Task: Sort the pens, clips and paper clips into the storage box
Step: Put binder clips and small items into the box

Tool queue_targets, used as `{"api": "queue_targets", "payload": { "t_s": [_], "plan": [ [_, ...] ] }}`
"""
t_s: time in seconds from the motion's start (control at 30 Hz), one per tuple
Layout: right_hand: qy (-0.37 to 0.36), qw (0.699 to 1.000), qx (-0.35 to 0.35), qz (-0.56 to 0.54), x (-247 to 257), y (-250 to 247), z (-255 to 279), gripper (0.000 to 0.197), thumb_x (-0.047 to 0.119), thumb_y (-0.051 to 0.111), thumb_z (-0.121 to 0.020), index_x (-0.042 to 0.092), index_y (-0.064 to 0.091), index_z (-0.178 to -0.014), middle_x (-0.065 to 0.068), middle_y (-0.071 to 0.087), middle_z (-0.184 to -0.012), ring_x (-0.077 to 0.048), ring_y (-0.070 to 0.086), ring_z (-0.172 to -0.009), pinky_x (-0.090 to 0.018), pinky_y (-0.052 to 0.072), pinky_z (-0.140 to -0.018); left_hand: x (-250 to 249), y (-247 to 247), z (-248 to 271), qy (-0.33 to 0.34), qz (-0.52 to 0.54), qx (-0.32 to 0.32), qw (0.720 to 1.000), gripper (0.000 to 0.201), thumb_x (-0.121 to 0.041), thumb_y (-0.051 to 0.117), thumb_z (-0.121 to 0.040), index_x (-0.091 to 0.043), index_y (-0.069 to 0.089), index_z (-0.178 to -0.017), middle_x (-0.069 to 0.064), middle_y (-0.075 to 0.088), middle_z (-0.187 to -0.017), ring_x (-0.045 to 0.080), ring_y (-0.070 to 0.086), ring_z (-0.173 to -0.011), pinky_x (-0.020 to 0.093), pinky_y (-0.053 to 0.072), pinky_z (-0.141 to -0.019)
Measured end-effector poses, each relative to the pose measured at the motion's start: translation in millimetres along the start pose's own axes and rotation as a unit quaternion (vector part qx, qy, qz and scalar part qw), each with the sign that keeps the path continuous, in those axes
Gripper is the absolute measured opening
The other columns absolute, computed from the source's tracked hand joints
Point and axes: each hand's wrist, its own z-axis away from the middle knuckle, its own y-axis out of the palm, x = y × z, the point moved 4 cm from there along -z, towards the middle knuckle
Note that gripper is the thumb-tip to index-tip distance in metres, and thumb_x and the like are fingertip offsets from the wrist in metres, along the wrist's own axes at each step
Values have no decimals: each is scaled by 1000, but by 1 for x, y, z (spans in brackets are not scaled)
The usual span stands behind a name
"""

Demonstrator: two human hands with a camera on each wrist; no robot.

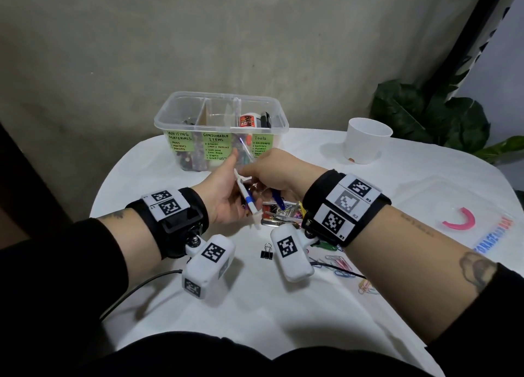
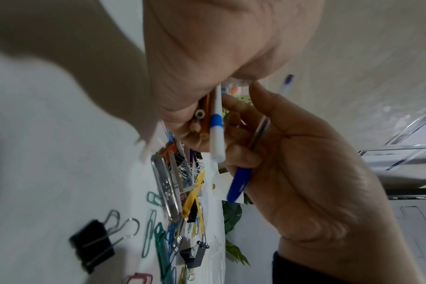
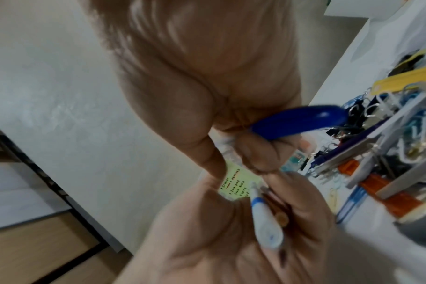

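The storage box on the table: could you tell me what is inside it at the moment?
The storage box has three compartments. Its right one holds an orange-labelled container and something black; the left shows small dark items. The labels hide the rest.

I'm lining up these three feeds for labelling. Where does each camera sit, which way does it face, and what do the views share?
Head: worn on the head, looking forward and down at the white table, the clear plastic storage box, both forearms and hands.
Left wrist: looks along the left hand toward the right hand; clips lie beyond.
Right wrist: looks along the right hand toward the left hand.
Shared: the white pen with a blue band and the blue-capped pen.
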Motion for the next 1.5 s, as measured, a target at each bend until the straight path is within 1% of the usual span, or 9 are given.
{"api": "queue_targets", "payload": {
  "t_s": [0.2, 0.33, 0.47, 0.57, 0.9, 1.07, 1.2, 1.4, 1.5],
  "plan": [
    [-7, 995, 20, -93, 10, -1, -5, 8, -4, 48, -84, 2, 54, -86, -19, 54, -77, -30, 58, -66, -44, 56, -73, -2, -10, -8, 6, 56, 9, 998, 71, -78, 48, -81, -7, 59, -86, 8, 61, -69, 23, 59, -61, 35, 56, -75],
    [-51, 995, 27, -79, 19, -2, -7, 12, -3, 51, -88, -5, 62, -90, -21, 58, -84, -30, 60, -77, -48, 56, -85, -11, -11, -6, 30, 17, 12, 999, 48, -57, 58, -90, -10, 61, -80, 6, 61, -65, 20, 60, -53, 26, 57, -53],
    [-180, 973, -139, 42, 44, -31, -16, 21, 4, 52, -88, 10, 72, -94, -3, 64, -79, -16, 58, -70, -28, 52, -61, -39, -11, -5, 54, 19, 19, 998, 33, -32, 49, -101, -12, 49, -75, -3, 44, -51, 10, 46, -38, 17, 44, -36],
    [-221, 940, -180, 187, 51, -40, -24, 32, 5, 48, -87, 17, 71, -106, 2, 66, -98, -15, 57, -85, -20, 40, -73, -72, -11, 0, 60, 33, 63, 996, 29, -30, 49, -101, -12, 48, -78, -6, 42, -58, 4, 44, -37, 14, 37, -33],
    [-217, 911, -125, 326, 36, -30, -50, 38, 20, 44, -101, 14, 54, -137, -15, 59, -131, -34, 54, -120, -44, 41, -103, -93, -8, 13, -36, 0, 104, 994, 28, -15, 46, -98, -2, 53, -74, 0, 45, -60, 5, 45, -40, 8, 41, -41],
    [-218, 922, -141, 288, 35, -35, -53, 35, 17, 41, -103, 12, 59, -132, -13, 63, -127, -31, 56, -118, -37, 45, -100, -135, 3, 20, 43, -3, 146, 988, 13, -10, 47, -96, -5, 49, -84, 0, 48, -69, 4, 49, -44, 13, 45, -41],
    [-206, 933, -141, 259, 32, -38, -55, 36, 8, 39, -100, 13, 62, -126, -9, 66, -118, -27, 60, -108, -33, 50, -88, -185, -20, -8, 189, 2, -11, 982, 27, -15, 35, -105, -11, 41, -78, -1, 42, -58, 6, 36, -39, 17, 39, -39],
    [-202, 933, -147, 260, 28, -36, -52, 42, 6, 41, -97, 16, 57, -135, -9, 61, -129, -28, 56, -118, -31, 48, -94, -203, -41, -28, 246, -390, -272, 845, 22, -12, 43, -101, -1, 62, -103, 17, 64, -112, 24, 64, -82, 30, 48, -63],
    [-214, 920, -149, 294, 26, -33, -51, 43, 6, 44, -95, 14, 56, -135, -11, 57, -133, -29, 50, -124, -35, 43, -102, -187, -32, -38, 224, -708, -303, 598, 37, -13, 39, -104, -2, 50, -137, 15, 51, -140, 28, 57, -119, 36, 45, -93]
  ]
}}
